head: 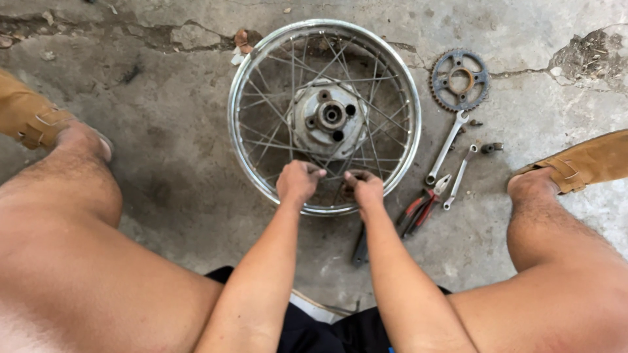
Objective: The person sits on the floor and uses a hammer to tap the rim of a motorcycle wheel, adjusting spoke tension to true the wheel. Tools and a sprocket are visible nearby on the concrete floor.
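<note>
spoked wheel (325,116) laid flat on cracked concrete floor (163,163) | left hand (297,183) and right hand (364,189) fingers pinched on near-rim spokes | risk: spoke could get bent or a fingertip nicked if twisted hard, grip looks tiny

Two bare hands work at the near edge of a spoked wheel (325,116) lying flat on a concrete floor (163,117).
The left hand (297,181) and right hand (364,187) pinch spokes just inside the wheel's near rim; right of the wheel lie a sprocket (459,80), two wrenches (447,148) and red-handled pliers (422,208).
</note>
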